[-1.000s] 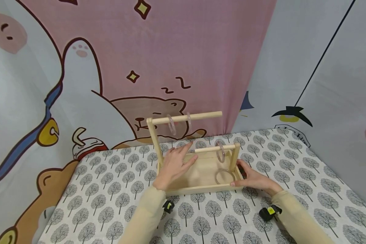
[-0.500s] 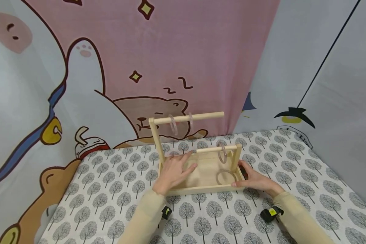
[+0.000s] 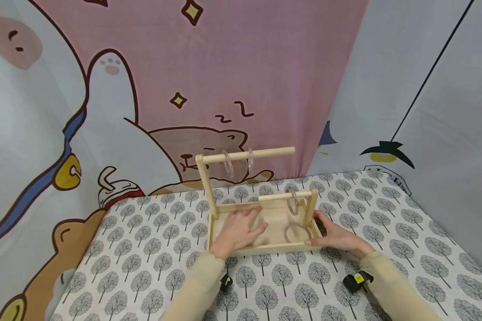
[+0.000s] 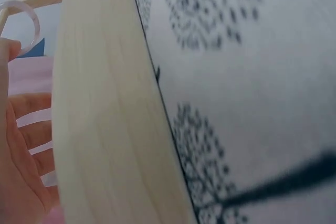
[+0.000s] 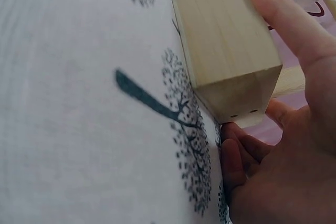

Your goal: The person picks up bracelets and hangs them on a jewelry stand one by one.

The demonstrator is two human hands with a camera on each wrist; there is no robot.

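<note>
A wooden bracelet stand (image 3: 265,248) with a shallow tray base rests on the table. Two pale pinkish, translucent bangles hang on its tall upper bar, a left bangle (image 3: 227,164) and a right bangle (image 3: 251,160). Another bangle (image 3: 292,201) hangs on the short lower bar, and a fourth-looking loose bangle (image 3: 297,232) lies in the tray's right part. My left hand (image 3: 238,229) reaches over the tray's left part, fingers extended, thumb apart, nothing visible in it. My right hand (image 3: 335,234) grips the tray's right end, thumb (image 5: 283,17) along the front wall, fingers behind the corner.
A white tablecloth (image 3: 176,256) with dark tree prints covers the table. Behind it hangs a cartoon-printed curtain (image 3: 265,80). The upper bar (image 3: 273,152) and lower bar (image 3: 273,196) stick out over the tray from opposite posts, each with one free end.
My left hand has moved away from the free end of the lower bar, down over the tray and slightly right. My right hand keeps its grip on the tray's end.
</note>
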